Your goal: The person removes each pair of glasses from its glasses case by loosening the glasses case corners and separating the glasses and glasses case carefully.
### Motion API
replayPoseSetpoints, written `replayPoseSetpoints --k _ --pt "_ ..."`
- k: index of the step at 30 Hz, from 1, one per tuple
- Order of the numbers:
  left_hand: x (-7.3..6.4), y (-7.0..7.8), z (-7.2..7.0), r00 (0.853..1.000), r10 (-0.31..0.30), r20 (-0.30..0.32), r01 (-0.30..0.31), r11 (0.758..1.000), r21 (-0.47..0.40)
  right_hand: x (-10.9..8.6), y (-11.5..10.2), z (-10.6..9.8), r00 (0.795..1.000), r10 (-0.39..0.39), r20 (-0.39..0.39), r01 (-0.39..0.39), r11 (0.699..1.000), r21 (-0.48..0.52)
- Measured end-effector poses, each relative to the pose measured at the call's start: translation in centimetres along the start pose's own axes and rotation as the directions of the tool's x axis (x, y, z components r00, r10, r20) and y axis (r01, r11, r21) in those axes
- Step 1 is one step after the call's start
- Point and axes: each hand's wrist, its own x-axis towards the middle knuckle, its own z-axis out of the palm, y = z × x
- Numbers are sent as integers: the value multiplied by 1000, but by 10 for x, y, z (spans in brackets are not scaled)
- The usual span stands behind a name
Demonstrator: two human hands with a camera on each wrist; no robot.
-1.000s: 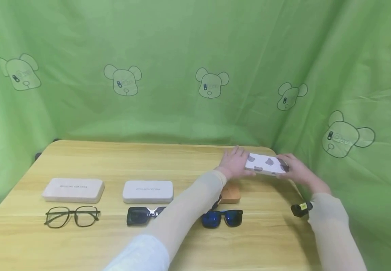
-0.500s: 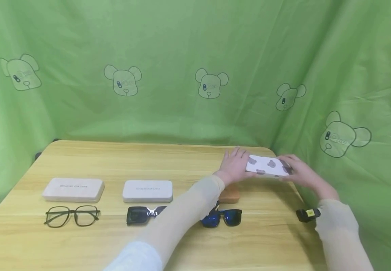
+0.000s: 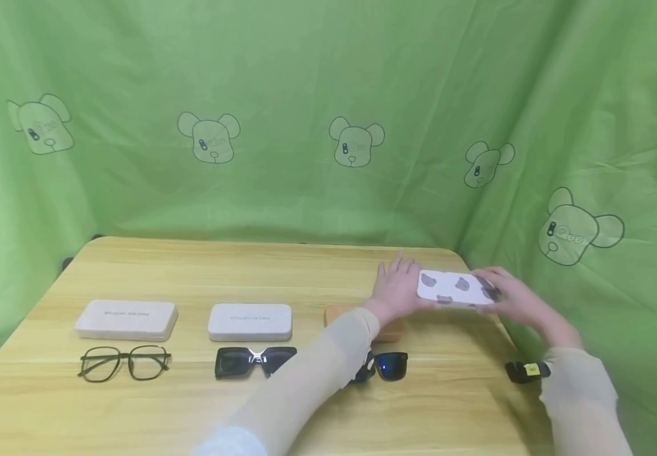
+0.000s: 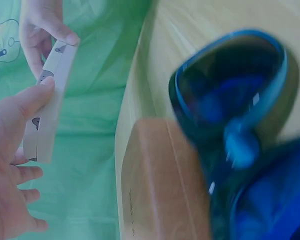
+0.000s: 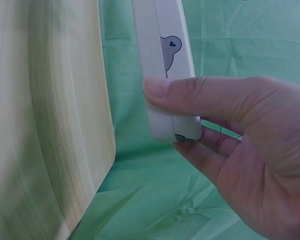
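A white glasses case with grey bear-head prints is held level between both hands, above the right rear of the table. My left hand grips its left end; in the left wrist view the thumb lies along the case's side and the other fingers are spread. The opposite end is pinched by my right hand, whose thumb presses the white side in the right wrist view. The lid looks closed along its seam. Below my left forearm sit an orange-brown glasses case and blue-lensed sunglasses, both partly hidden.
On the wooden table, a beige glasses case lies behind thin-framed eyeglasses at left. A white glasses case lies behind black sunglasses mid-left. A green curtain surrounds the back and right edges.
Both hands have shifted slightly right and nearer with the bear-print case. The left forearm moved right, uncovering more of the black sunglasses and covering part of the blue-lensed pair.
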Motion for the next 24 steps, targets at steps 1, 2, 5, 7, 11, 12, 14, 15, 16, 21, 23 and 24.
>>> replayPoseSetpoints --k 1,2,5,7,11,12,14,15,16,21,23,24 --pt "-2 1 1 1000 -10 0 10 1000 -15 -2 0 0 1000 5 4 -5 1000 -1" --pt "-3 3 1 1000 -19 0 19 999 -33 -3 -1 0 1000 10 10 -10 1000 -3" --pt "-9 6 2 999 -40 -1 40 997 -73 -7 -3 -1 1000 19 22 -19 1000 -14" --pt "-13 8 4 999 -54 -5 53 994 -91 -9 -4 -1 999 24 30 -23 1000 -18" --pt "-18 15 10 997 -80 -14 78 992 -96 -12 -3 1 999 33 40 -33 999 -9" --pt "-19 17 12 996 -89 -18 87 992 -94 -13 -2 1 998 37 44 -36 999 -6" --pt "-21 22 17 994 -106 -20 104 990 -95 -16 0 3 998 45 52 -45 999 0" --pt "-23 24 19 993 -115 -18 113 989 -94 -18 1 4 997 49 56 -50 999 4" --pt "-24 26 21 992 -121 -17 119 989 -93 -19 2 5 997 51 59 -52 999 4" --pt "-31 32 30 990 -142 -5 141 988 -58 -27 6 12 997 49 63 -50 999 3" --pt "-33 33 33 989 -148 9 148 988 -38 -28 8 16 997 47 62 -47 999 8" --pt "-34 34 34 988 -152 19 152 988 -26 -29 8 18 997 44 61 -45 999 12"
